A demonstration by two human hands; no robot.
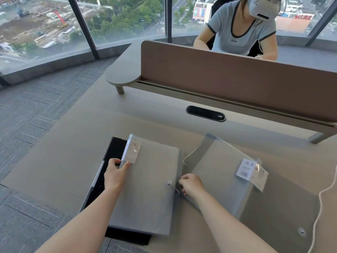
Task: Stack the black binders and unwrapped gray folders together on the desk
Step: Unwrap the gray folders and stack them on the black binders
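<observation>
A gray folder (149,189) lies on top of black binders (113,152) at the near left of the desk (73,143). My left hand (114,175) grips the folder's left edge by its white "20" label. At the folder's right edge, beside the elastic cord and button, my right hand (191,184) has its fingers curled; what it pinches is unclear. A second gray folder in clear wrap (228,179), with an "A4" label, lies to the right, touching the first.
A brown partition (237,79) runs across the desk's far side, and a person sits behind it. A black cable port (205,113) is set into the desk. A white cable (326,198) hangs at the right. The desk's left edge drops to carpet.
</observation>
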